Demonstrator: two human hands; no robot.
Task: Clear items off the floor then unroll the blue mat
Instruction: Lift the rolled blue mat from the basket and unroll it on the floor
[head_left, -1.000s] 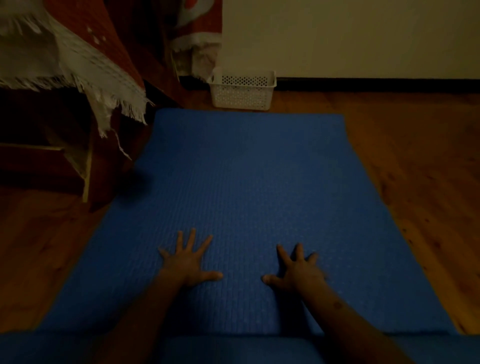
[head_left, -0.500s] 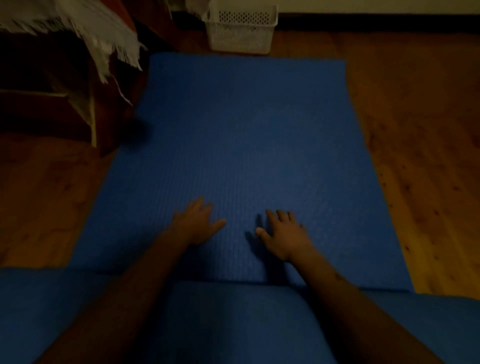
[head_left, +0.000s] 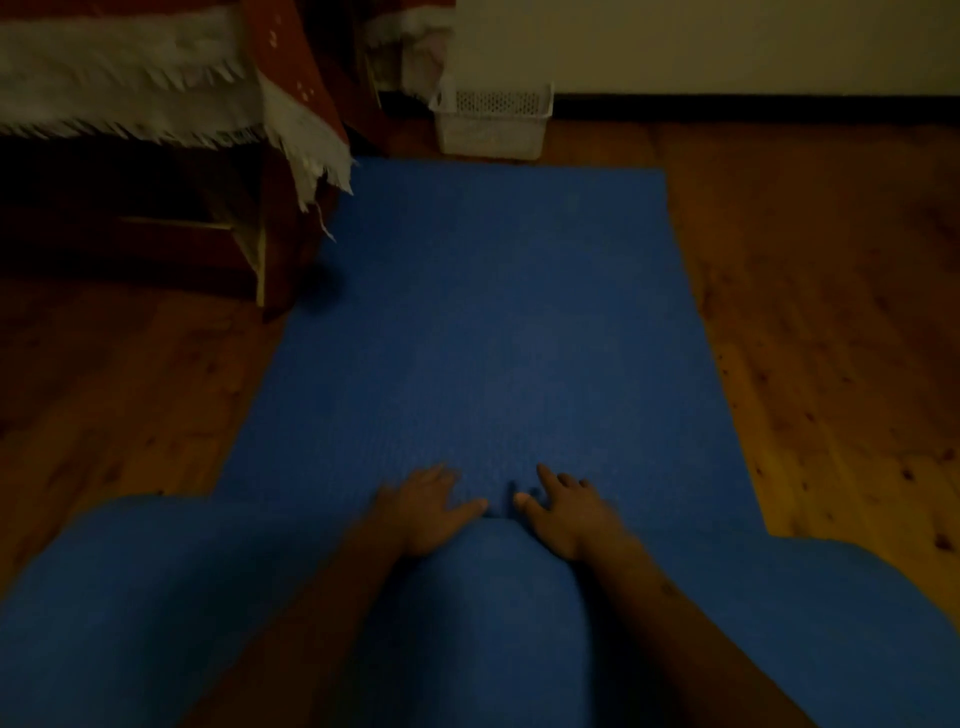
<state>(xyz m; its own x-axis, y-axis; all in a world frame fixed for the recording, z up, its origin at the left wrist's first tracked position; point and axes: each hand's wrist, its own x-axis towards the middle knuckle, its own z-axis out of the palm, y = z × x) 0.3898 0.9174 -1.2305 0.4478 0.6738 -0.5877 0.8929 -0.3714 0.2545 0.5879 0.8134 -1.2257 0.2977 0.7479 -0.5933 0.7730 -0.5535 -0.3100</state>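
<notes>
Dim wooden floor (head_left: 810, 322); the soft, light blue foam mat (head_left: 483, 312) lies flat ahead of my hands. Left hand (head_left: 426, 512) and right hand (head_left: 566, 512) rest spread, holding nothing; I'd grip its edges.

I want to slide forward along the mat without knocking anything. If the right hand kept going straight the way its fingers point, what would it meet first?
Nothing on the blue mat lies ahead of the right hand. The first thing in that line is probably the white basket beyond the mat's far edge, though depth is hard to judge.
</notes>
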